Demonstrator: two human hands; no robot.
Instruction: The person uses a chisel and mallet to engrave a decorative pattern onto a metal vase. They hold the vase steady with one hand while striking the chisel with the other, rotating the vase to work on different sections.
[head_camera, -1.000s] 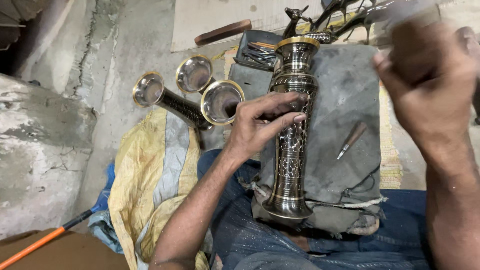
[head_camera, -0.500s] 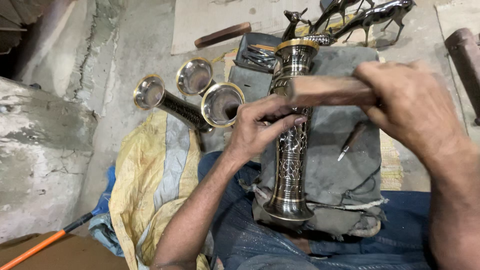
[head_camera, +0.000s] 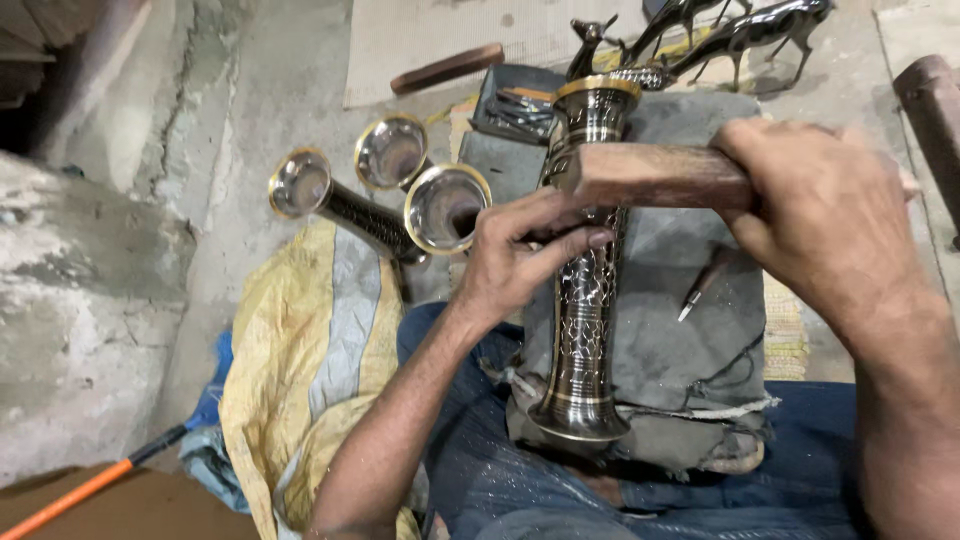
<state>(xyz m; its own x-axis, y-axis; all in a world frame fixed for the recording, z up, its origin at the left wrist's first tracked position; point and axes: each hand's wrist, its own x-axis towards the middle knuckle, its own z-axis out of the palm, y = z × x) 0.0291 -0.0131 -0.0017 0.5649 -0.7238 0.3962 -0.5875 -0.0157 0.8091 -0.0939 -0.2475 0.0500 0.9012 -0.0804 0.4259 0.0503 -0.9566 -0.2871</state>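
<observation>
A tall dark metal vase (head_camera: 585, 330) with a brass rim and engraved pattern lies on a grey cushion (head_camera: 690, 340) across my lap. My left hand (head_camera: 515, 255) rests on the vase's upper part, its fingers pinched on a small dark chisel that is mostly hidden. My right hand (head_camera: 830, 215) grips a wooden mallet block (head_camera: 650, 175). The block's end sits just above my left thumb, by the vase's neck.
Three similar vases (head_camera: 400, 200) lie at the left on a yellow sack (head_camera: 300, 360). A pointed tool (head_camera: 700, 290) lies on the cushion. Metal deer figures (head_camera: 740, 30), a tool box (head_camera: 520, 100) and a wooden piece (head_camera: 445, 68) are behind. An orange handle (head_camera: 70, 495) is bottom left.
My right hand has swung the wooden block down from the upper right to just over my left hand at the vase's neck. My left hand and the vase stay in place.
</observation>
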